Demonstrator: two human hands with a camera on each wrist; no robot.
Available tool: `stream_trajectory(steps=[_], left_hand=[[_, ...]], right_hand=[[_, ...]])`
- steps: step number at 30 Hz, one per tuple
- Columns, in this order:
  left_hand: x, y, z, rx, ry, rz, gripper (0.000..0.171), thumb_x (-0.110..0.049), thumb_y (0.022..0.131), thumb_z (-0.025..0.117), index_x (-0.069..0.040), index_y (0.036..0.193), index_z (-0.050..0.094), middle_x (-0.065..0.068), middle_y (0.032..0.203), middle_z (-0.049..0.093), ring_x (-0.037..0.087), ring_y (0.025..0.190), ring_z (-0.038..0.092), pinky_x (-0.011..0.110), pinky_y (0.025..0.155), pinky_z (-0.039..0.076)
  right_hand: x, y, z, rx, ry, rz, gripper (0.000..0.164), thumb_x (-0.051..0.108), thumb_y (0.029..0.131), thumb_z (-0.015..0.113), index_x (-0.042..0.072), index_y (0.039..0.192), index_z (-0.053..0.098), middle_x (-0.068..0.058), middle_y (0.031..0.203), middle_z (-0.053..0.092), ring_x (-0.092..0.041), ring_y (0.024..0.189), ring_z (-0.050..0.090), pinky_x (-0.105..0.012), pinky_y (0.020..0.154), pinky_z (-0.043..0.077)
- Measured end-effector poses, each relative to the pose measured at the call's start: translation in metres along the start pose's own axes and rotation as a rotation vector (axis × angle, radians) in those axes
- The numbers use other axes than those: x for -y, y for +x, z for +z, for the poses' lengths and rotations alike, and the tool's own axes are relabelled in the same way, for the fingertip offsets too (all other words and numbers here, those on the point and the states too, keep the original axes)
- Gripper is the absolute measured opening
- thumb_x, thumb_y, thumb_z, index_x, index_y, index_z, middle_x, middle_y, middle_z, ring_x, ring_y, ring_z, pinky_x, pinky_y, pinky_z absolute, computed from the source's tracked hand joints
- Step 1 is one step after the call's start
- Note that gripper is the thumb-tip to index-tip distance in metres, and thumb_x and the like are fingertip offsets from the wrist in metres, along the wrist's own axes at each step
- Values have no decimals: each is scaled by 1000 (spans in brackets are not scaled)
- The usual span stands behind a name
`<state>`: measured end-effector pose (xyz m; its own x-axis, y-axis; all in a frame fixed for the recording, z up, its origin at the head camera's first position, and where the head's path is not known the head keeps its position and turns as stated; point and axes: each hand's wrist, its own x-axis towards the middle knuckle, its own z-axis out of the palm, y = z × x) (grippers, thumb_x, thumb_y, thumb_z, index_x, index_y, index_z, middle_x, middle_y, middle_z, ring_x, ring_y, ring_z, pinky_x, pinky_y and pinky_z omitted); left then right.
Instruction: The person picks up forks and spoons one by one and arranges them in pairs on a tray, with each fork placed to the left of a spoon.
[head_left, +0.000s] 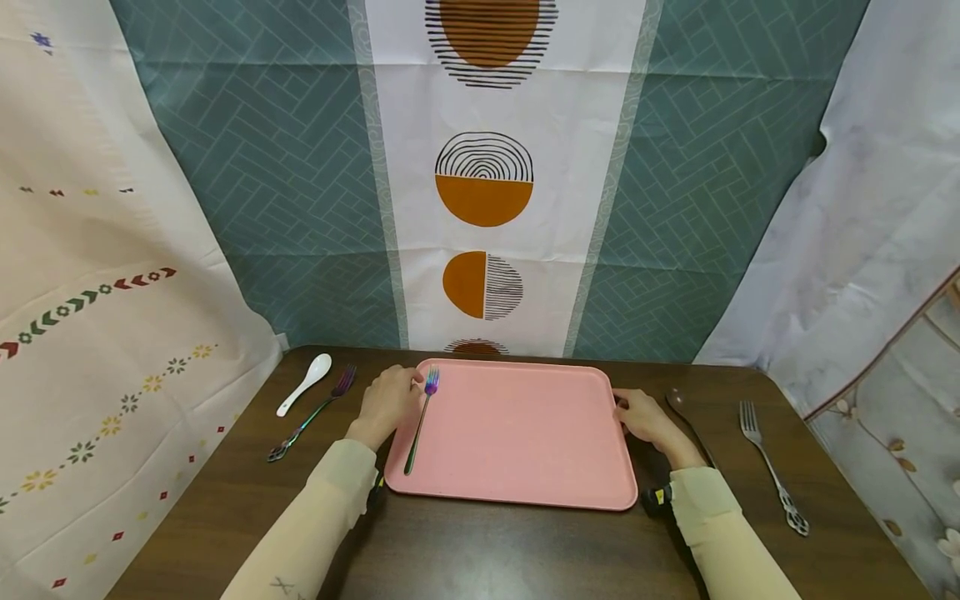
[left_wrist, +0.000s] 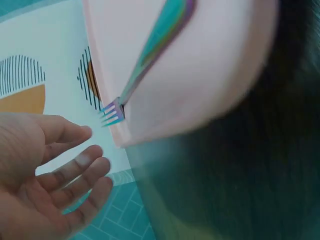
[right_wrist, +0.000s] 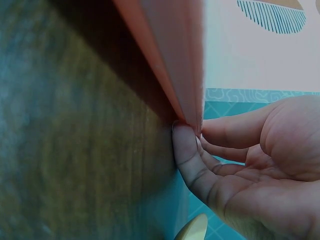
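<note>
A pink tray (head_left: pixel 525 433) lies on the dark wooden table, with a rainbow-coloured fork (head_left: pixel 420 425) on its left side, tines pointing away. My left hand (head_left: pixel 392 404) is at the tray's upper left corner. In the left wrist view, the left hand (left_wrist: pixel 55 175) has loosely bent, spread fingers, with a gap between them and the tray. At the opposite side, my right hand (head_left: pixel 647 418) holds the tray's right rim. The right wrist view shows that hand (right_wrist: pixel 250 165) pinching the pink edge between thumb and fingers.
Left of the tray lie a white spoon (head_left: pixel 304 384) and a second rainbow fork (head_left: pixel 313 415). On the right are a dark spoon (head_left: pixel 693 429), partly behind the right wrist, and a silver fork (head_left: pixel 772 467). Patterned cloth (head_left: pixel 300 167) hangs behind the table.
</note>
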<state>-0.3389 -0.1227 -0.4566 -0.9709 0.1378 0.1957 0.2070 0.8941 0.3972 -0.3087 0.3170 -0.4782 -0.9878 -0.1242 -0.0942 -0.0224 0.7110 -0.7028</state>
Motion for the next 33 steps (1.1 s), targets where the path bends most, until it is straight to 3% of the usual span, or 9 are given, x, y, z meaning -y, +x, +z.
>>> stream_trajectory(steps=[6,16,33], left_hand=[[5,-1,0,-40,0,4,22,-12,99,65,-6,117,75,11,102,67,29,82,65,52,72,58],[20,-2,-5,-94,-25,-6,23,-14,99,63,-7,117,75,12,101,67,28,80,64,51,70,57],[46,-2,-41,-153,-62,-38,30,-10,98,57,-3,122,73,19,105,67,35,90,65,54,74,55]], right_hand=[[0,0,1,1,5,-3,49,-2,102,47,-16,149,41,-17,94,65,-21,72,65,-35,66,56],[0,1,0,-4,3,7,50,-1,102,48,-16,149,41,-15,92,64,-20,71,64,-35,67,57],[0,1,0,-3,7,-1,51,-2,101,48,-17,149,39,-16,93,65,-20,70,66,-36,67,57]])
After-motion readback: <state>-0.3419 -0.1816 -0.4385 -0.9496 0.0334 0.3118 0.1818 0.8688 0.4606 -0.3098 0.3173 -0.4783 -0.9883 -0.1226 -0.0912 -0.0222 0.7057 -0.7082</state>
